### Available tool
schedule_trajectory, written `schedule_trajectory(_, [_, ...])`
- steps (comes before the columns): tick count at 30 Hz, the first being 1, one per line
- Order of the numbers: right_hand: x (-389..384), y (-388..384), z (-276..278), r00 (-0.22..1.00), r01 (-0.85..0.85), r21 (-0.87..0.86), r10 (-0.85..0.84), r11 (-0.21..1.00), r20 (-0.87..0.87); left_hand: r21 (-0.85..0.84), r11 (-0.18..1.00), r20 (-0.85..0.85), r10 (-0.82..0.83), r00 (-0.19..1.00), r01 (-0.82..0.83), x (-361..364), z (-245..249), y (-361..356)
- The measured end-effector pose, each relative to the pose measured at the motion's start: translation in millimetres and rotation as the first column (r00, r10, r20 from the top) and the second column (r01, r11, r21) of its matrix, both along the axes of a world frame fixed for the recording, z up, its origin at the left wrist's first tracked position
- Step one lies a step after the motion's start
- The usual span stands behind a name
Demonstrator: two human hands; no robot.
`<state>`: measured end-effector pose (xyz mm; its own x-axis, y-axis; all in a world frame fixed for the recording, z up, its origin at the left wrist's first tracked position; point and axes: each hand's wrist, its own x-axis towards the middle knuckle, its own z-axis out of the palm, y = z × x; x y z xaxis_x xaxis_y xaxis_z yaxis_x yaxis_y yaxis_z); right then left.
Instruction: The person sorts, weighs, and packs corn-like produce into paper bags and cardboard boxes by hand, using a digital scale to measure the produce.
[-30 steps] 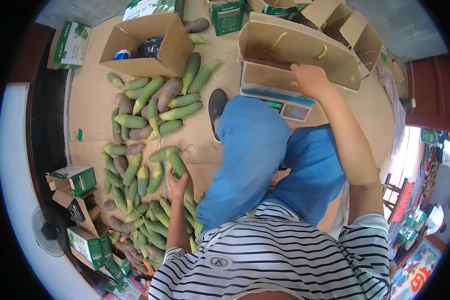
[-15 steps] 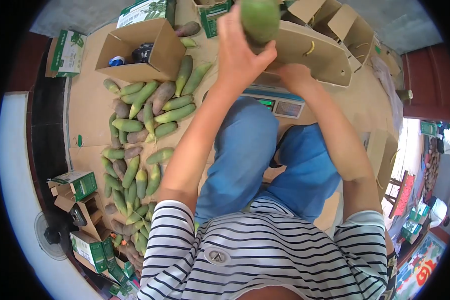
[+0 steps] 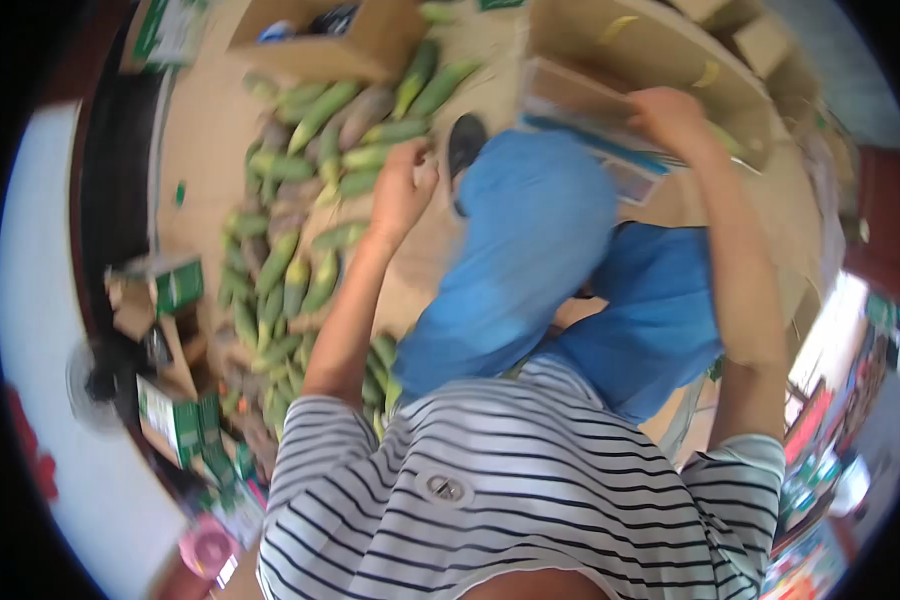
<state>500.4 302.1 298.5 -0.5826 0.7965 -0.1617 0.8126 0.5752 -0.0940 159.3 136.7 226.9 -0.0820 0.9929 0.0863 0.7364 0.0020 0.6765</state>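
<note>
My left hand [image 3: 403,192], fingers curled in and slightly blurred, is above the floor at the right edge of a pile of green radishes [image 3: 320,118]. No radish shows in it. My right hand [image 3: 673,122] is closed on the near flap of an open cardboard box [image 3: 580,92]. That box stands on a scale [image 3: 638,184] in front of my knees. Something green [image 3: 725,140] shows inside the box at its right end; its outline is too smeared to name.
A smaller cardboard box [image 3: 370,50] with dark and blue items stands beyond the pile. More open cartons [image 3: 765,42] are at the far right. Green-and-white cartons [image 3: 175,420] and a fan [image 3: 100,380] stand at the left. My shoe [image 3: 465,150] lies between pile and box.
My left hand has come down and left from above the box, and the green radish it held is gone from it. My right hand stays on the box flap. The view has shifted.
</note>
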Motion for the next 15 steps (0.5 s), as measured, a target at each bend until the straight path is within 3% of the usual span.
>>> schedule_trajectory(2, [3,-4,10,0.996,-0.083,0.027,0.082,0.996,0.041,-0.260,0.957,-0.172,0.082,0.982,-0.125,-36,-51,-79])
schedule_trajectory(3, [6,2,9,0.997,-0.037,-0.069,0.042,0.997,0.072,-0.409,0.892,-0.283,0.077,0.956,-0.193,-47,-71,-123])
schedule_trajectory(5, [-2,2,17,0.983,-0.045,-0.079,0.058,0.996,0.173,-0.706,0.649,-0.427,-0.073,0.901,-0.282,-64,-102,-212])
schedule_trajectory(7, [10,10,4,0.977,-0.117,-0.046,0.124,0.992,0.176,-0.790,0.471,-0.464,-0.044,0.885,-0.391,-74,-108,-290])
schedule_trajectory(9, [11,9,0,0.985,-0.141,-0.075,0.147,0.987,0.089,-0.760,0.361,-0.577,0.009,0.816,-0.541,-80,-102,-346])
schedule_trajectory(11, [5,8,2,0.989,-0.131,-0.096,0.137,0.987,0.054,-0.632,0.349,-0.736,0.009,0.677,-0.692,-91,-102,-392])
schedule_trajectory(15, [-3,6,0,0.995,-0.080,-0.091,0.085,0.993,0.060,-0.468,0.261,-0.801,0.280,0.530,-0.844,-121,-94,-427])
